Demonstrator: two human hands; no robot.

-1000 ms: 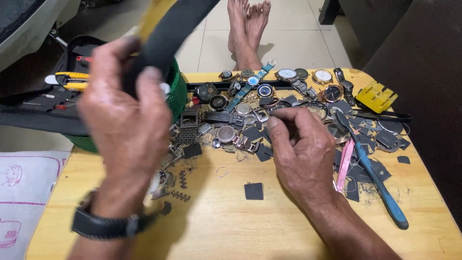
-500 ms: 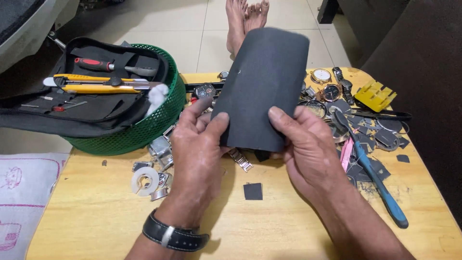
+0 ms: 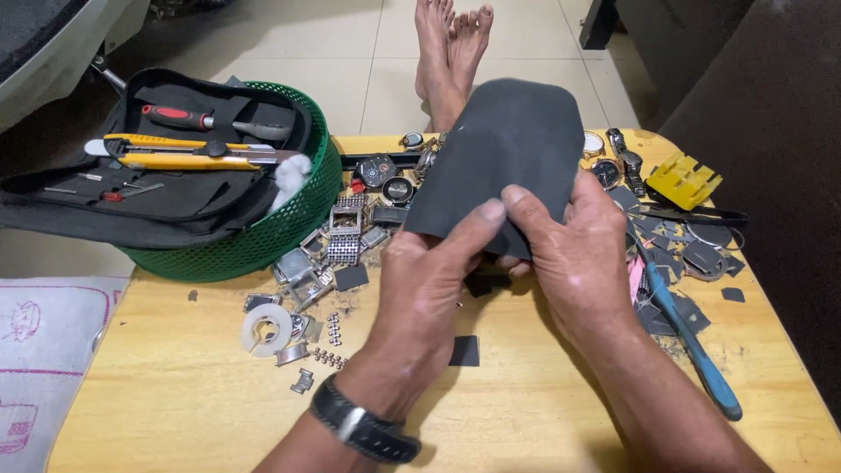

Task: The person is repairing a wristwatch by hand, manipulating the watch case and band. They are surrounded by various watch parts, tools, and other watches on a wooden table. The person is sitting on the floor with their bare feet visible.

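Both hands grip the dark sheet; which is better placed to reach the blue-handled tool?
Probably the right hand: the blue-handled tool lies just beside it, while the left hand sits farther across, also gripping the dark sheet.

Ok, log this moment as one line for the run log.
left hand: holds dark sheet lower edge | right hand: holds same sheet | sheet: lifted above wooden table, over watch parts | green basket: left, untouched
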